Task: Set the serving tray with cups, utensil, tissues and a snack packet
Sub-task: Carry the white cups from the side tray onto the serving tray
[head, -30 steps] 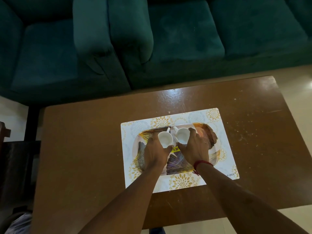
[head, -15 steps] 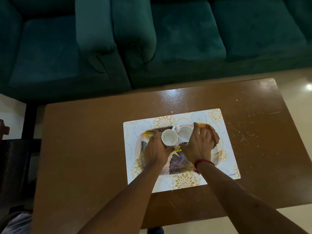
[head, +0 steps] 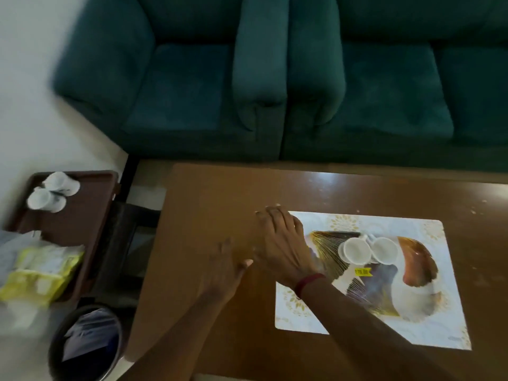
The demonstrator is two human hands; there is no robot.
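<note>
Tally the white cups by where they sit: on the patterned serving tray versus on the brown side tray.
Cups on the patterned serving tray: 2, one beside the other
Cups on the brown side tray: 2, at and
Total: 4

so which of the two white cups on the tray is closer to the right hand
The left one of the two white cups on the patterned serving tray; it sits nearest the right hand, while the other white cup sits beyond it.
</note>
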